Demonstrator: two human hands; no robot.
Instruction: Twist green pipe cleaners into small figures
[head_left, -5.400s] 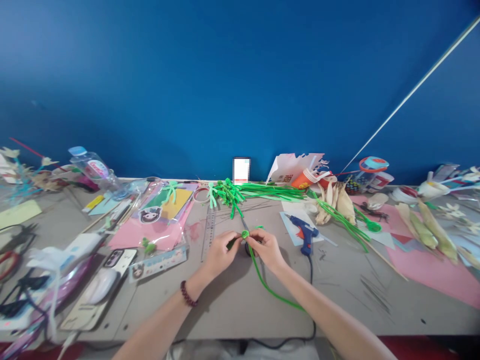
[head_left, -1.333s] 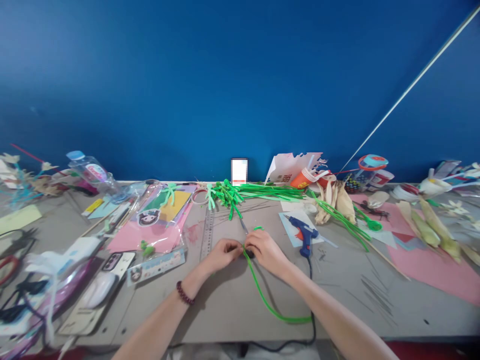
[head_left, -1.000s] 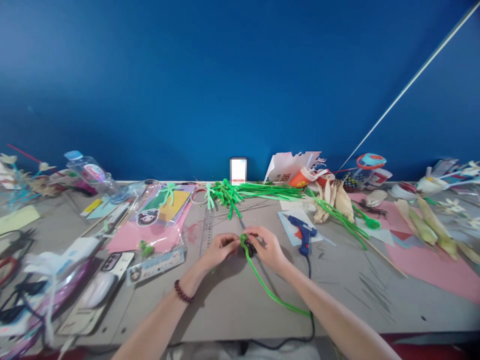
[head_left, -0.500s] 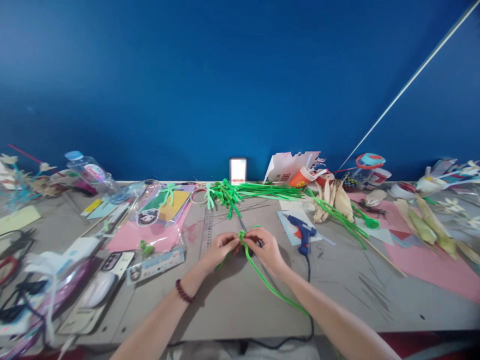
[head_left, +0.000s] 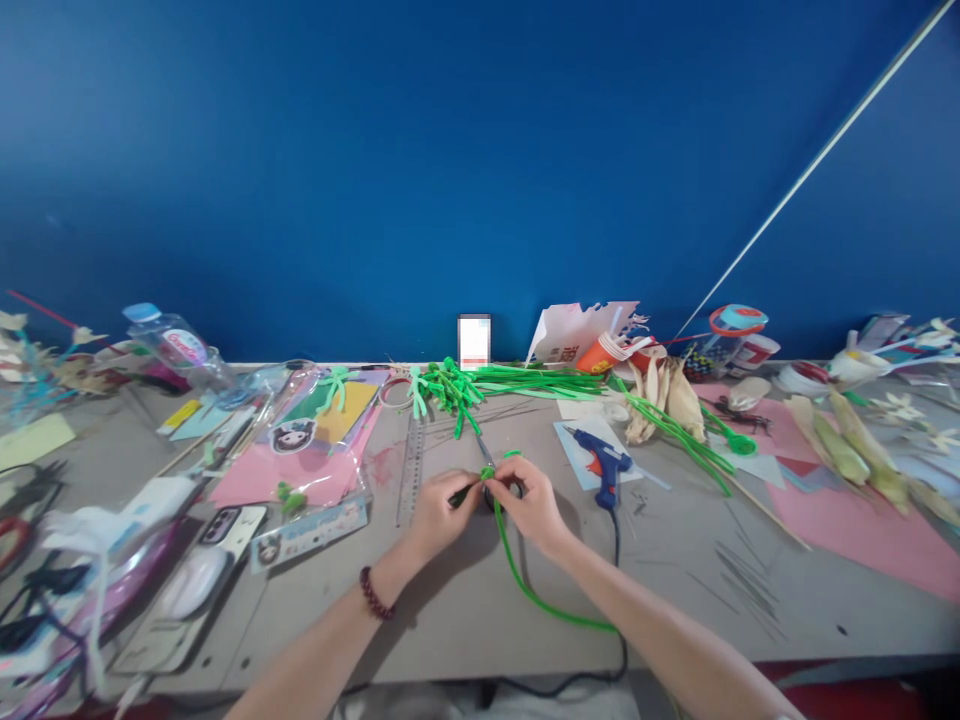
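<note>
My left hand (head_left: pixel 442 510) and my right hand (head_left: pixel 531 500) meet at the middle of the table, fingers pinched round a small green pipe-cleaner piece (head_left: pixel 487 473). A long green stem (head_left: pixel 517 575) hangs from it, curving down to the right and passing by my right forearm. A short dark thing shows at my left fingertips, too small to name. Just beyond the fingers lies a thin metal tool (head_left: pixel 484 450), partly hidden. Behind it is a bunch of curled green pipe cleaners (head_left: pixel 450 388).
A blue glue gun (head_left: pixel 606 465) rests on paper to the right, its cable running to the front edge. Straight green stems (head_left: pixel 547 380) lie at the back. Left are a clear ruler (head_left: pixel 410 470), craft bags, a phone (head_left: pixel 180 590) and a bottle (head_left: pixel 169 338).
My left hand has turned, and a dark thing now shows at its fingertips. The green piece sits slightly lower, and the long stem has swung into a rounder curve.
</note>
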